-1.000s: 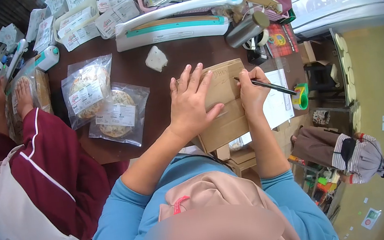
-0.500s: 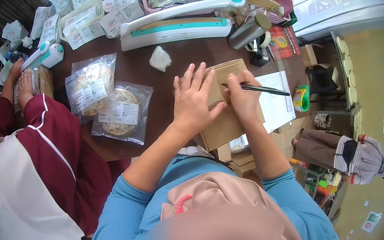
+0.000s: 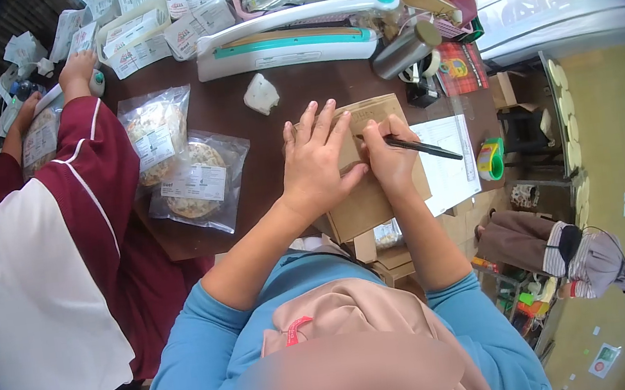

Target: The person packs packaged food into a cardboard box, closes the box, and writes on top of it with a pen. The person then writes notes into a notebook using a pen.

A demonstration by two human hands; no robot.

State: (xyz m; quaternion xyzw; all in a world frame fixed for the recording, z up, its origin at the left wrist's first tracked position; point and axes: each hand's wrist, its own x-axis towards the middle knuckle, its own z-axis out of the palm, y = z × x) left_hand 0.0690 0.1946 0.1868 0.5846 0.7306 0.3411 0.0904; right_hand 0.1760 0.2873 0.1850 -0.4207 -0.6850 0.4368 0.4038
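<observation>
A brown cardboard box [image 3: 362,212] lies in front of me at the table's near edge. Fingers spread, my left hand [image 3: 319,158] presses flat on its top. In my right hand [image 3: 390,155] is a black pen [image 3: 433,149], its tip down on the cardboard by faint handwriting. White paper sheets [image 3: 447,169] stick out from under the box's right side. Left of my forearm are two clear bags of pizza, the nearer pizza [image 3: 197,186] overlapped by the farther one [image 3: 154,133], each with a white label.
A white-and-teal bag sealer [image 3: 293,44] spans the back of the table. Before it lies a crumpled white lump [image 3: 261,94]. A steel bottle [image 3: 408,50] and a tape roll [image 3: 491,160] are to the right. At left, a co-worker's sleeve [image 3: 88,138] reaches over a smaller sealer.
My right hand has shifted slightly left and down with the pen on the box. The co-worker's nearer hand has moved from a package up to the labels at the back.
</observation>
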